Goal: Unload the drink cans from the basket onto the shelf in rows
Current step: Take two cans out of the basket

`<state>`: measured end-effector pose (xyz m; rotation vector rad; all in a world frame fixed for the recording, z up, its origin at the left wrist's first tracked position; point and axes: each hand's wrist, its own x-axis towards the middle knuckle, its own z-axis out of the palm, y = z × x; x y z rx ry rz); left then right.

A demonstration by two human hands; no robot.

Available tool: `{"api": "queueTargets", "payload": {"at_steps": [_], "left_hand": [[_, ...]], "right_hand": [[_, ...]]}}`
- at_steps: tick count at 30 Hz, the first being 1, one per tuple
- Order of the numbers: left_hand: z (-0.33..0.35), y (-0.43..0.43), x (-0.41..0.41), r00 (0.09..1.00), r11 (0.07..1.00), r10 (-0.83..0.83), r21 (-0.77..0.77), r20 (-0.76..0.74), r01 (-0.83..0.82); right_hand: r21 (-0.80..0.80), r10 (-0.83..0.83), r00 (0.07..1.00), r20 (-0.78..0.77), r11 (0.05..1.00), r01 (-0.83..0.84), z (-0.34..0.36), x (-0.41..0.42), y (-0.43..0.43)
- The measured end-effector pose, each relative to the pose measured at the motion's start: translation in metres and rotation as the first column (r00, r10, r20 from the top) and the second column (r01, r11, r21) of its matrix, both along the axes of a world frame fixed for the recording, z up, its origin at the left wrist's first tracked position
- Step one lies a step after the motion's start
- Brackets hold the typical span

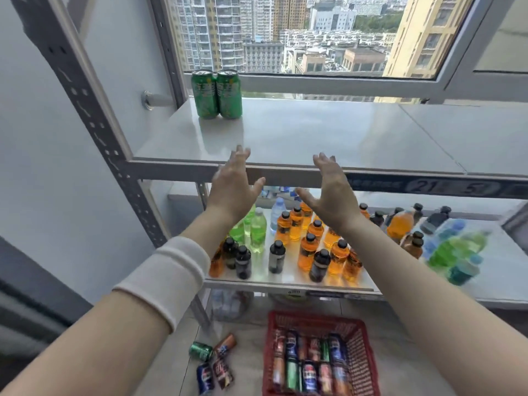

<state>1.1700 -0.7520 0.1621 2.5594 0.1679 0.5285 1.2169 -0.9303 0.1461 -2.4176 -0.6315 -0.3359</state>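
Cans: two green (pixel 216 94) on shelf (pixel 300 132), four on floor (pixel 213 364); basket (pixel 320 321) roughly twelve. Both grips spread, empty.

The person's left forearm wears a pale cream, ribbed knit cuff (pixel 168 277), wide, band-like and with a soft rolled edge, while the left hand (pixel 233 187), the right hand (pixel 328 192) and the whole right forearm are bare, without rings, watch or gloves.
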Motion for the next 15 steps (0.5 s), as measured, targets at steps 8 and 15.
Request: {"api": "queueTargets", "payload": {"at_steps": [8, 15], "left_hand": [[-0.029, -0.055, -0.050, 0.983, 0.984, -0.177, 0.009, -0.051, 0.178], [-0.102, -0.095, -0.100, 0.935, 0.963, -0.267, -0.027, -0.233, 0.268]], "right_hand": [[-0.080, -0.132, 0.991, -0.003, 0.988, 0.132, -0.032, -0.080, -0.055], [-0.166, -0.214, 0.962, -0.167, 0.968, 0.187, -0.106, -0.148, -0.098]]}}
